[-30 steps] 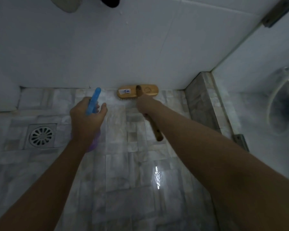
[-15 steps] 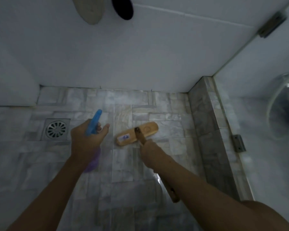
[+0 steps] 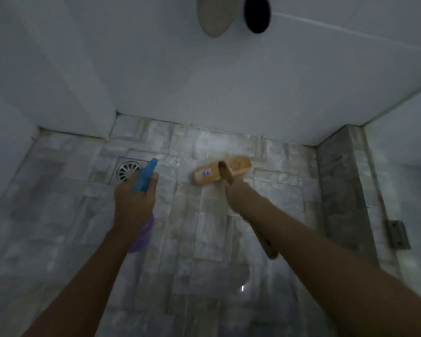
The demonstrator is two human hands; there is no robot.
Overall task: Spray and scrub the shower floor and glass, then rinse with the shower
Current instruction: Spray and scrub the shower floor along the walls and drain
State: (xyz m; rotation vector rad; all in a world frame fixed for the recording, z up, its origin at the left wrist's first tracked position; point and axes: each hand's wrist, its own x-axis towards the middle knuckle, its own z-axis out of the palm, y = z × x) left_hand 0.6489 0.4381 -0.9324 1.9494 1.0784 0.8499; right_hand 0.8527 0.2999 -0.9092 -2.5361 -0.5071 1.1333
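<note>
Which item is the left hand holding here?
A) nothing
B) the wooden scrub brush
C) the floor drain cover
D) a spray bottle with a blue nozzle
D: the left hand grips the spray bottle, its blue nozzle pointing toward the floor, while the right hand holds the scrub brush by its handle.
</note>
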